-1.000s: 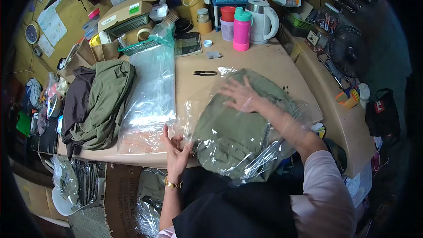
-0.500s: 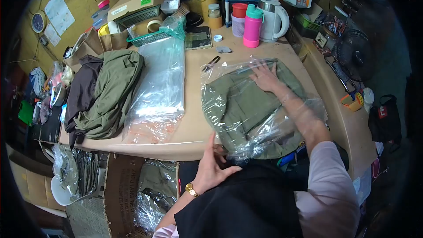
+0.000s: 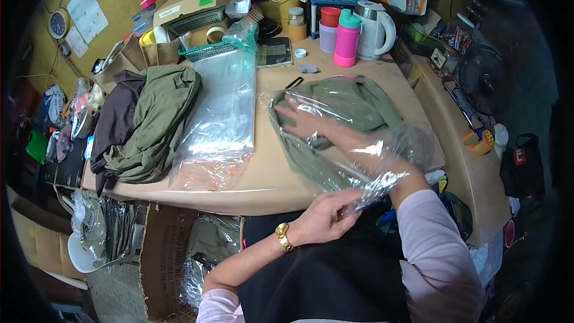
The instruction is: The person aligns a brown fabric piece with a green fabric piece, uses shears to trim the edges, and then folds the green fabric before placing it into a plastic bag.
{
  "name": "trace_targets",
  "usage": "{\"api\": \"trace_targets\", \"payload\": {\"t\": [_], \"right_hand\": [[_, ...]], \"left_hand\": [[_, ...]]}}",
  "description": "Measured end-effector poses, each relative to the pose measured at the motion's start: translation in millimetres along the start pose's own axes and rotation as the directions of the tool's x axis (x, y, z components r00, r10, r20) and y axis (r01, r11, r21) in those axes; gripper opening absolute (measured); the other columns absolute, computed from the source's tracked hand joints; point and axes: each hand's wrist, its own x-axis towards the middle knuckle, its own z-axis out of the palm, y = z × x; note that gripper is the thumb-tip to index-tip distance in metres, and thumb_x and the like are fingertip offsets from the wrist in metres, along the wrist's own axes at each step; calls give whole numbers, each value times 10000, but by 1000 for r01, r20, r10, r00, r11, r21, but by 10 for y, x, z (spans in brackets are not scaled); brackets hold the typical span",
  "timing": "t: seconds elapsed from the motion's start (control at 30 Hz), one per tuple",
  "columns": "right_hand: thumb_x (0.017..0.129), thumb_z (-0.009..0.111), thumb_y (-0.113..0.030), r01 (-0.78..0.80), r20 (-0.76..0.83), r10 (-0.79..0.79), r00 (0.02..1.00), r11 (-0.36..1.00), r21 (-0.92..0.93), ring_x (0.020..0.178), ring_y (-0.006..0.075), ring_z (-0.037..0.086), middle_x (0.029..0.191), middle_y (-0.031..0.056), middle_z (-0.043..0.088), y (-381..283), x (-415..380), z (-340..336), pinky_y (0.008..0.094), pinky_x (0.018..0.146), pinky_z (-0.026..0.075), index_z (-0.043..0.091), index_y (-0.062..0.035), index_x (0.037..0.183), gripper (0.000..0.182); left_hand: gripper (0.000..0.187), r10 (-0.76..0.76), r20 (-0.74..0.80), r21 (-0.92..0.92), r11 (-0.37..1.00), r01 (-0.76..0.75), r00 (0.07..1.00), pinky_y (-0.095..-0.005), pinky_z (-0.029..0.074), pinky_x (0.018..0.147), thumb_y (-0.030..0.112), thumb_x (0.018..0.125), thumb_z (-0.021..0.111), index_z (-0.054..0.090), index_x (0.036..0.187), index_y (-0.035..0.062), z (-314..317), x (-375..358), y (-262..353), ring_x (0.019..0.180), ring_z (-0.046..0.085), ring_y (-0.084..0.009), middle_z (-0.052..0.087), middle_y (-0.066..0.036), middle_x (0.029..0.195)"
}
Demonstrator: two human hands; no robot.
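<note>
A folded olive-green garment (image 3: 371, 104) lies inside a clear plastic bag (image 3: 412, 143) at the table's front right. My right hand (image 3: 304, 121) is inside the bag, its fingers spread over the garment's left part and seen through the film. The bag's gathered mouth lies around my right forearm. At the near edge of the table, my left hand (image 3: 329, 218) pinches the rim of the bag between thumb and fingers. Just beyond the garment lies a small dark metal tool (image 3: 294, 82), partly covered by the film.
Left of the bag lie flat empty plastic bags (image 3: 224, 107) and a pile of olive and dark brown cloth (image 3: 152, 119). Behind stand a pink bottle (image 3: 347, 42), a kettle (image 3: 375, 30) and a green basket (image 3: 209, 51). Below the table, a cardboard box (image 3: 164, 251) holds bagged garments.
My right hand has moved left and nearer across the garment. My left hand has gone right and closed on the bag's rim. The garment's left side looks pulled narrower.
</note>
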Motion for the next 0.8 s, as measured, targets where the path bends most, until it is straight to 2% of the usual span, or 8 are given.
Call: {"api": "trace_targets", "payload": {"t": [0.13, 0.23, 0.4, 0.5, 0.57, 0.6, 0.73, 0.8], "right_hand": [[927, 434, -648, -136, 50, 132, 990, 986, 99, 1502, 402, 68, 1641, 150, 65, 48, 127, -187, 725, 1125, 114, 178, -308, 1568, 770], [926, 474, -624, -46, 215, -4, 977, 973, 227, 1503, 412, 48, 1640, 164, 50, -377, -293, -369, 725, 1120, 118, 206, -284, 1567, 773], [904, 572, -563, 586, -251, -533, 808, 686, 432, 1448, 383, 271, 1593, 149, 235, -578, -944, 266, 575, 1152, 259, 359, -226, 1518, 733], [864, 667, -374, 468, -398, -254, 881, 584, 663, 1267, 385, 446, 1304, 158, 507, -692, -1057, 36, 510, 1058, 361, 559, -51, 1275, 534], [860, 663, -375, 42, -24, -40, 999, 998, 56, 1268, 391, 427, 1304, 193, 497, -532, -963, -116, 531, 1061, 342, 537, -30, 1276, 555], [857, 661, -407, -35, -120, 36, 992, 999, 14, 1315, 392, 385, 1349, 212, 469, -388, -931, -91, 554, 1067, 324, 521, -24, 1290, 595], [851, 646, -506, -239, -484, 241, 841, 969, 67, 1451, 395, 224, 1527, 240, 308, 301, -890, 37, 600, 1111, 251, 480, -30, 1351, 710], [888, 595, -574, -322, -254, 374, 892, 920, 225, 1507, 369, 72, 1622, 201, 118, 389, -867, 53, 593, 1148, 197, 360, -74, 1477, 808]], "left_hand": [[491, 79, 27, -88, 993, -77, 996, -341, 470, 617, 16, 853, 621, 564, 1333, 99, -57, 137, 500, 654, 531, -220, 590, -128, 876], [282, 248, 533, -148, 969, -200, 809, -323, 518, 697, 78, 904, 684, 634, 1180, 49, -145, -16, 711, 757, 625, -192, 646, -79, 882], [177, -148, -361, -222, 973, 70, 921, -322, 546, 774, 47, 981, 511, 584, 1133, -9, -663, -240, 468, 856, 648, -148, 664, -92, 958], [307, -146, -358, 349, 895, 277, 922, -429, 492, 943, 65, 964, 505, 519, 1262, -5, -696, -69, -2, 1079, 629, -334, 641, -177, 1111], [483, 75, -403, 829, 452, 329, 912, -556, 291, 1125, 172, 953, 530, 436, 1402, 23, -494, -25, -577, 1347, 414, -415, 486, -220, 1396], [605, -81, -378, 833, 404, 377, 922, -597, 117, 1178, 280, 949, 519, 362, 1485, 50, -474, -85, -796, 1463, 228, -383, 292, -197, 1560], [604, -131, -355, 875, 302, 378, 926, -592, 145, 1178, 315, 969, 453, 341, 1510, 71, -505, -149, -946, 1463, 242, -376, 292, -190, 1571], [607, -150, -344, 875, 308, 375, 927, -591, 144, 1179, 317, 968, 457, 339, 1513, 77, -502, -126, -954, 1466, 235, -374, 290, -188, 1573]]}}
